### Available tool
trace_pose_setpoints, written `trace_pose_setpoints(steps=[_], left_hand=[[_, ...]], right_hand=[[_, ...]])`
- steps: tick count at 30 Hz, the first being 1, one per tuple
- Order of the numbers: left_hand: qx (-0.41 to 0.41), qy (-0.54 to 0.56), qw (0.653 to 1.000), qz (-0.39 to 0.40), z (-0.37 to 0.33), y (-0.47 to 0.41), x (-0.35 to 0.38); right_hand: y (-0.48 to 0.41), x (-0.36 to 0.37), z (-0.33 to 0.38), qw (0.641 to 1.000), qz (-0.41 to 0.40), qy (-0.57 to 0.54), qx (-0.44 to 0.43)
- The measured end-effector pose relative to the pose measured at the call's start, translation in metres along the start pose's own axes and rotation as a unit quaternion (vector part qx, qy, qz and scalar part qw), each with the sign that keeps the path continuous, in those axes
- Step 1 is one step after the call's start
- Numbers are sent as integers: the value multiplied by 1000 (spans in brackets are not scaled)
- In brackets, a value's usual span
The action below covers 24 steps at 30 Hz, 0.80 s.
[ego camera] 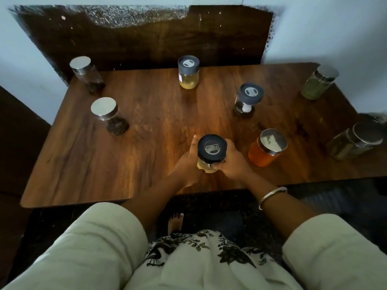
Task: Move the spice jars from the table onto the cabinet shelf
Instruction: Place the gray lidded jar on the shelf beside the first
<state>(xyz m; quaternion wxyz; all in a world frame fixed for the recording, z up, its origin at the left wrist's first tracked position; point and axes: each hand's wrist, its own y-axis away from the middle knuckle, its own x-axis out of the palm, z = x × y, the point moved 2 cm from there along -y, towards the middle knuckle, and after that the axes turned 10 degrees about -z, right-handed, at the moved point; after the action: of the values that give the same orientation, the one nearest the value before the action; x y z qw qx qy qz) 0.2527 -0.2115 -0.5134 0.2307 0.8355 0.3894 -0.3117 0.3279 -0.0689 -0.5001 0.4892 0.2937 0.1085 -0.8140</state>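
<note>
A glass jar with a black lid (212,147) and pale yellow contents stands near the front middle of the wooden table (104,164). My left hand (188,162) wraps its left side and my right hand (233,162) wraps its right side. Several other spice jars stand around: an orange one with a steel lid (267,150) just to the right, a grey-lidded yellow one (188,72) at the back, a grey-lidded dark one (248,99), two steel-lidded dark ones (109,116) (87,74) on the left. No cabinet shelf is in view.
Two more steel-lidded jars sit at the table's right edge, a green one (319,82) and a brownish one (356,143). A dark wooden board (146,42) leans on the wall behind the table. A bare foot (175,221) shows on the dark floor below.
</note>
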Motion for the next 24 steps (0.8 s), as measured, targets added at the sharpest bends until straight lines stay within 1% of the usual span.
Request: trace_pose_setpoints(steps=[4, 8, 11, 13, 15, 16, 18, 21, 23, 24], left_hand=[[62, 89, 993, -34, -19, -19, -25], [158, 160, 970, -98, -46, -42, -59], [218, 185, 946, -155, -62, -58, -81], [225, 241, 926, -187, -73, -65, -95], [198, 307, 909, -203, -79, -71, -115], [193, 329, 902, -200, -79, -74, -126], [200, 346, 901, -170, -75, -82, -149], [179, 375, 904, -97, -75, -86, -177], [158, 404, 898, -73, -79, -84, -184], [146, 412, 896, -73, -81, -83, -185]], right_hand=[[-14, -13, 23, 995, -69, -67, -3], [-35, -36, 64, 982, -144, -121, -27], [-47, -46, 103, 972, -194, -119, -58], [-53, -47, 126, 969, -210, -95, -89], [-58, -48, 146, 970, -202, -68, -120], [-60, -49, 153, 971, -188, -81, -125], [-64, -51, 164, 968, -155, -163, -111], [-69, -48, 172, 952, -80, -282, -94], [-73, -39, 174, 939, -39, -333, -75], [-76, -37, 176, 934, -34, -347, -73]])
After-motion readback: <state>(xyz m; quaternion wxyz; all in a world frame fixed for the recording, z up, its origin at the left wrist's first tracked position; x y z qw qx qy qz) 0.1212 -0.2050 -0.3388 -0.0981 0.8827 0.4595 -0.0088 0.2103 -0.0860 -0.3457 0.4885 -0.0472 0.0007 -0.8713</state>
